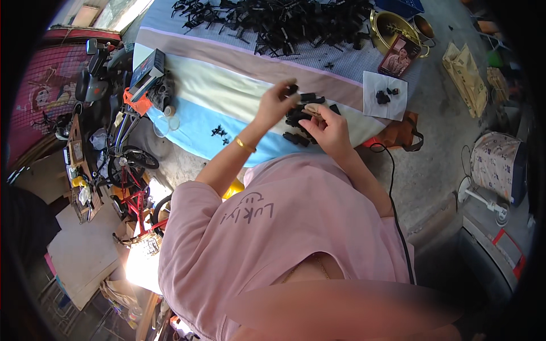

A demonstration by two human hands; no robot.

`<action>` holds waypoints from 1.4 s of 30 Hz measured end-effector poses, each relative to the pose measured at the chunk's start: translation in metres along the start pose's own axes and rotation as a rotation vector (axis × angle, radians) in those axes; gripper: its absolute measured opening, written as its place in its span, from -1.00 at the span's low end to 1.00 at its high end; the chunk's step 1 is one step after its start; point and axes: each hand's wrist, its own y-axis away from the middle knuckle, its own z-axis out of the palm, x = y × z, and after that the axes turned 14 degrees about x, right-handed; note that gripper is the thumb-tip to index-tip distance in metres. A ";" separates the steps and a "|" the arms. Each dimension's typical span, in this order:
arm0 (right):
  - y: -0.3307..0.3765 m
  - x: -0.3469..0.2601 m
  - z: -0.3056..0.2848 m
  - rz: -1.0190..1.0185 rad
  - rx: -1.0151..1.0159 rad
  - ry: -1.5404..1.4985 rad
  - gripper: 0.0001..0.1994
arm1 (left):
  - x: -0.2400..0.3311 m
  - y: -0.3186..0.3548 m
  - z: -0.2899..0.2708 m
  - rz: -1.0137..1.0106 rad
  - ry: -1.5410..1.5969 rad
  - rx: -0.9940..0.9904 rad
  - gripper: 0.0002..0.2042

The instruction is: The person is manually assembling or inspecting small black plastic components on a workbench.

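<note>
My left hand (276, 106), with a gold bangle at the wrist, is raised over the striped cloth, somewhat blurred. A small black piece (291, 89) shows at its fingertips, held in a pinch. Close by on the right, my right hand (331, 132) has thumb and fingers pressed together; what they grip, if anything, I cannot make out. Around and below both hands lies a small group of short black plastic-looking parts (295, 139). Farther left on the blue stripe rest several tiny black pieces (219, 133).
A large heap of black parts (296, 25) covers the table's far side. At the far right stand a gold-coloured pot (373, 28), a picture box (399, 55) and white paper (372, 108) bearing black pieces. A book-like box (149, 71) sits left. A black cable (393, 187) hangs beside my right arm.
</note>
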 end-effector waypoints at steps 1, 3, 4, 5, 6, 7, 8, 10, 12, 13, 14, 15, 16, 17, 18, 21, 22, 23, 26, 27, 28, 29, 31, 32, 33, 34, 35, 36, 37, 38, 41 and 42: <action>-0.002 -0.001 0.000 -0.025 0.029 0.042 -0.78 | 0.013 0.012 0.005 -0.048 0.119 -0.062 -0.60; -0.003 0.008 0.000 -0.053 0.072 -0.036 -0.79 | 0.030 0.029 0.011 -0.099 0.347 -0.130 -0.59; -0.003 0.012 0.000 -0.078 0.118 -0.117 -0.80 | 0.037 0.034 0.010 -0.157 0.349 -0.164 -0.58; -0.004 0.011 -0.002 -0.080 0.112 -0.119 -0.80 | 0.041 0.038 0.008 -0.216 0.350 -0.200 -0.57; -0.004 0.008 -0.005 0.006 0.114 -0.149 -0.80 | 0.046 0.042 0.006 -0.215 0.351 -0.196 -0.57; -0.004 0.007 -0.008 0.093 0.116 -0.179 -0.81 | 0.050 0.046 0.005 -0.237 0.431 -0.251 -0.57; -0.004 0.017 -0.009 0.206 0.065 -0.268 -0.80 | 0.054 0.050 0.004 -0.258 0.510 -0.306 -0.57; -0.006 0.011 -0.011 0.285 0.026 -0.343 -0.80 | 0.065 0.056 0.005 -0.132 0.405 -0.318 -0.57; -0.007 0.011 -0.010 0.363 -0.015 -0.418 -0.79 | 0.072 0.058 0.006 0.030 0.237 -0.318 -0.53; -0.006 0.015 -0.009 0.370 -0.023 -0.385 -0.81 | 0.068 0.059 0.007 0.028 0.236 -0.313 -0.53; -0.006 0.017 -0.009 0.377 -0.032 -0.353 -0.82 | 0.061 0.060 0.010 0.016 0.251 -0.264 -0.54; -0.006 0.019 -0.011 0.380 -0.038 -0.354 -0.82 | 0.058 0.061 0.011 0.001 0.265 -0.214 -0.55; -0.007 0.020 -0.016 0.482 -0.072 -0.459 -0.85 | 0.058 0.061 0.010 -0.005 0.264 -0.207 -0.55; -0.008 0.020 -0.018 0.585 -0.106 -0.562 -0.86 | 0.060 0.060 0.009 -0.084 0.369 -0.180 -0.58; -0.007 0.013 -0.018 0.564 -0.086 -0.495 -0.85 | 0.060 0.059 0.008 -0.164 0.474 -0.150 -0.61; -0.006 0.010 -0.020 0.488 -0.182 -0.428 -0.85 | 0.058 0.056 0.008 -0.095 0.457 -0.127 -0.71; -0.006 0.007 -0.019 0.490 -0.189 -0.429 -0.85 | 0.059 0.056 0.007 -0.129 0.466 -0.139 -0.75; -0.005 0.005 -0.018 0.466 -0.180 -0.403 -0.85 | 0.059 0.058 0.007 -0.131 0.465 -0.132 -0.75; -0.003 0.001 -0.015 0.418 -0.168 -0.358 -0.84 | 0.060 0.061 0.009 -0.053 0.336 -0.097 -0.75; -0.002 0.000 -0.015 0.395 -0.163 -0.334 -0.84 | 0.061 0.063 0.010 -0.048 0.313 -0.074 -0.75; -0.002 0.000 -0.015 0.394 -0.165 -0.335 -0.84 | 0.063 0.065 0.010 -0.042 0.290 -0.051 -0.76; -0.001 -0.001 -0.015 0.403 -0.170 -0.343 -0.84 | 0.065 0.066 0.008 -0.042 0.289 -0.049 -0.76; 0.000 -0.002 -0.015 0.412 -0.175 -0.351 -0.84 | 0.069 0.068 0.007 -0.046 0.235 -0.024 -0.75; 0.002 -0.003 -0.014 0.397 -0.176 -0.353 -0.83 | 0.070 0.068 0.007 -0.046 0.235 -0.023 -0.75; 0.002 -0.004 -0.014 0.381 -0.178 -0.355 -0.83 | 0.071 0.068 0.007 -0.035 0.268 -0.009 -0.77; 0.003 -0.006 -0.014 0.381 -0.179 -0.354 -0.83 | 0.072 0.069 0.007 -0.025 0.302 0.005 -0.79; 0.003 -0.007 -0.015 0.390 -0.190 -0.368 -0.83 | 0.074 0.069 0.006 -0.025 0.303 0.005 -0.79; 0.003 -0.007 -0.015 0.399 -0.201 -0.383 -0.82 | 0.077 0.070 0.004 -0.009 0.276 -0.003 -0.81; 0.003 -0.006 -0.015 0.400 -0.201 -0.383 -0.82 | 0.079 0.071 0.004 0.006 0.250 -0.011 -0.83; 0.003 -0.006 -0.014 0.451 -0.218 -0.407 -0.82 | 0.078 0.071 0.004 0.005 0.249 -0.012 -0.83; 0.003 -0.005 -0.014 0.572 -0.259 -0.448 -0.82 | 0.071 0.073 0.004 0.225 0.085 0.061 -0.86; 0.003 -0.004 -0.014 0.648 -0.272 -0.473 -0.81 | 0.070 0.072 0.004 0.321 0.025 0.064 -0.83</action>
